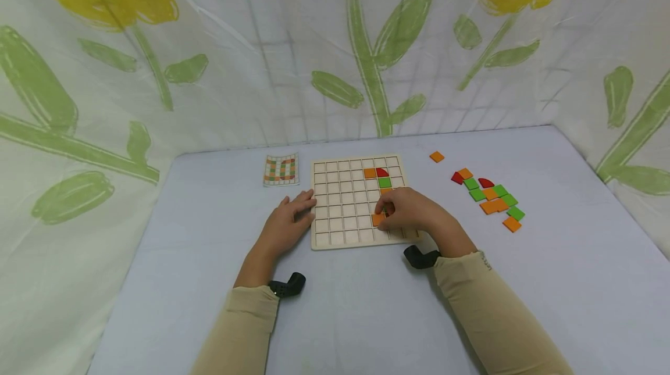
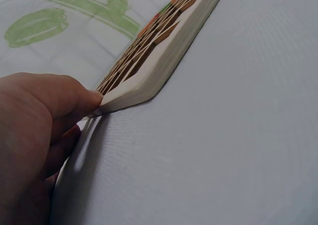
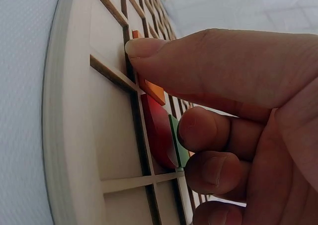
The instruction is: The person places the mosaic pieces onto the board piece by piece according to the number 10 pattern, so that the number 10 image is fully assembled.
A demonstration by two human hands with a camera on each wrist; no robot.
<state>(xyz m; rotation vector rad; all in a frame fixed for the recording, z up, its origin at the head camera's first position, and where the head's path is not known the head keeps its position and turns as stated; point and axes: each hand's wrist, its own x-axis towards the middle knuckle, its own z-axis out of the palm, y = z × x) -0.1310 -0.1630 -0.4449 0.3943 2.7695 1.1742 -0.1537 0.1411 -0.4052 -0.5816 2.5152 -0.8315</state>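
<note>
A wooden grid board [image 1: 335,227] lies on the table. My right hand [image 1: 416,209] is over its right part, thumb and index finger pinching an orange square tile [image 1: 378,220] at a cell. Beside that tile, in the right wrist view, a red curved piece [image 3: 158,128] and a green tile [image 3: 179,140] sit in the grid. Higher on the board are another orange tile [image 1: 370,173], a red quarter-circle [image 1: 382,172] and a green square [image 1: 384,182]. My left hand [image 1: 285,224] rests at the board's left edge with fingers extended, its thumb touching the rim in the left wrist view.
A small pattern card [image 1: 281,170] with coloured squares lies behind my left hand. Right of the board are several loose orange, green and red pieces [image 1: 492,193], with one orange tile [image 1: 437,156] apart behind them. A flower-painted curtain [image 1: 335,43] hangs behind the table.
</note>
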